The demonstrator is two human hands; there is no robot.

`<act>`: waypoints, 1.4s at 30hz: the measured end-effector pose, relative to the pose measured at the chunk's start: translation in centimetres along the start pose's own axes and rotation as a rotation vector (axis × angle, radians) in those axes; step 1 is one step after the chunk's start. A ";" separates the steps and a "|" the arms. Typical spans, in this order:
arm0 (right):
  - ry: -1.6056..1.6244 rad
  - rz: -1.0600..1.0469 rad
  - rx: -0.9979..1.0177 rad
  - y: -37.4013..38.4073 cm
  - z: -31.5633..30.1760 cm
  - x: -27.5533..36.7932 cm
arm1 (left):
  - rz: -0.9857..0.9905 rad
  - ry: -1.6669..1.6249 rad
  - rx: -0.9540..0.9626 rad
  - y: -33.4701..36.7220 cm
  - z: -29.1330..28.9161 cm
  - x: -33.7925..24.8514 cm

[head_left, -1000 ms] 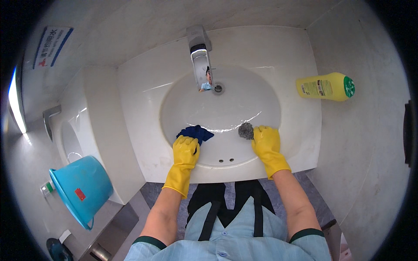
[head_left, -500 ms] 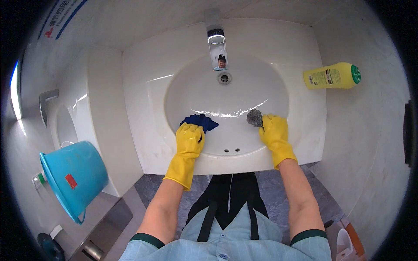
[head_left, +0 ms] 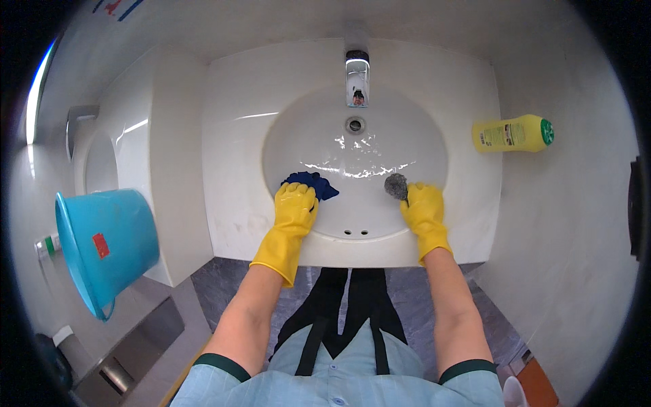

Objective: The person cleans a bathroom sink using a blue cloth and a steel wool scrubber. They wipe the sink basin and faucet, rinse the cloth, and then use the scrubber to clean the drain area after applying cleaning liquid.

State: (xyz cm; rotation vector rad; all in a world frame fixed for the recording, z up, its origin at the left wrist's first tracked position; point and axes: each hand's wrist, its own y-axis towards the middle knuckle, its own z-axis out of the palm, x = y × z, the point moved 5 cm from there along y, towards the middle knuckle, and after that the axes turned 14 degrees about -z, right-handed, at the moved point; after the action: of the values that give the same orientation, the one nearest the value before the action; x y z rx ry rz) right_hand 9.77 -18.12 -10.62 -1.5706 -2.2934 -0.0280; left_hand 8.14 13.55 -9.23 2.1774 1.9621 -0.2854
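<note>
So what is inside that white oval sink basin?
In the white oval sink basin: a dark blue cloth under the left hand, a grey scouring ball at the right hand, a drain. The cloth is partly covered.

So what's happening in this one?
A person in yellow rubber gloves leans over a white sink. The left hand presses a blue cloth against the near side of the basin, and the right hand holds a grey scouring pad on the basin wall. The basin looks wet below the tap. A yellow bottle lies on its side on the counter to the right, and a blue bucket sits to the left.
</note>
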 end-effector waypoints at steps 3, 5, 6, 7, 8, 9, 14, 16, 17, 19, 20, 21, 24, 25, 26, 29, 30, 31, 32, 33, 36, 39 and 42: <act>0.012 -0.009 -0.008 -0.2 0.3 -0.2 | -0.163 0.203 0.039 0.0 0.2 -0.6; 0.016 -0.006 -0.003 -0.2 0.3 -0.2 | -0.290 0.308 0.142 0.1 0.7 -0.5; 0.022 -0.022 -0.016 -0.1 0.2 0.0 | -0.343 0.326 0.230 0.4 1.3 -0.1; 0.028 -0.037 -0.030 0.1 0.0 0.1 | -0.397 0.343 0.318 0.6 1.8 0.3; 0.032 -0.047 -0.041 0.1 -0.1 0.2 | -0.417 0.350 0.399 0.9 2.1 0.4; 0.037 -0.052 -0.041 0.2 -0.1 0.3 | -0.438 0.357 0.479 1.2 2.4 0.4; 0.061 -0.038 -0.017 -0.1 -0.1 0.2 | -0.511 0.198 0.674 0.8 1.4 -2.8; 0.059 -0.029 0.015 0.1 -0.2 0.2 | -0.503 0.030 0.664 -0.5 1.3 -4.4; 0.062 -0.036 0.032 0.3 -0.1 0.5 | -0.562 -0.097 0.593 -1.4 1.2 -4.3; 0.070 -0.076 0.003 0.7 -0.6 1.0 | -0.665 -0.358 0.432 -2.9 1.1 -4.2; 0.063 -0.076 -0.007 0.3 -0.5 0.4 | -0.768 -0.539 0.352 -3.0 -0.1 -5.2; 0.057 -0.079 -0.008 0.1 -0.4 0.0 | -0.896 -0.644 0.379 -2.9 -1.2 -5.5; 0.053 -0.098 0.007 0.2 -0.1 -0.3 | -1.238 -0.962 0.392 -2.4 -6.4 -5.8; 0.057 -0.095 0.026 0.1 -0.3 -0.2 | -1.279 -1.047 0.394 -2.8 -7.0 -5.5; 0.065 -0.108 0.040 0.5 -0.6 0.4 | -1.320 -1.133 0.376 -3.7 -8.1 -4.8; 0.072 -0.091 0.195 1.1 -0.1 0.6 | -1.381 -1.434 0.247 -6.4 -10.8 -4.6; 0.089 -0.080 0.231 1.3 0.9 0.0 | -1.399 -1.551 0.219 -6.9 -11.4 -4.9; 0.439 0.109 0.210 1.2 1.1 0.4 | -1.428 -1.663 0.172 -8.3 -12.2 -4.5; 0.783 0.307 0.198 0.9 1.1 0.9 | -1.435 -1.752 0.165 -9.6 -13.2 -4.2; 0.949 0.324 0.131 1.2 0.7 2.0 | -1.441 -1.842 0.159 -11.0 -14.3 -4.0; 1.097 0.252 0.091 3.1 -1.1 6.1 | -1.436 -1.964 0.057 -16.2 -16.3 -2.5; 1.107 0.334 0.122 3.5 -0.6 6.7 | -1.313 -1.729 -0.070 -20.4 -19.5 -0.7; 1.260 0.367 0.115 4.8 -2.4 11.2 | -1.050 -0.870 -0.228 -26.0 -24.2 1.0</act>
State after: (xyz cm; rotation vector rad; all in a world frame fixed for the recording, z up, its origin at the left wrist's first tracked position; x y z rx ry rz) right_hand 11.25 -6.76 -5.92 -1.2789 -1.0050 -0.5892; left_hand -17.35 23.71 13.35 0.5050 2.1477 -0.8902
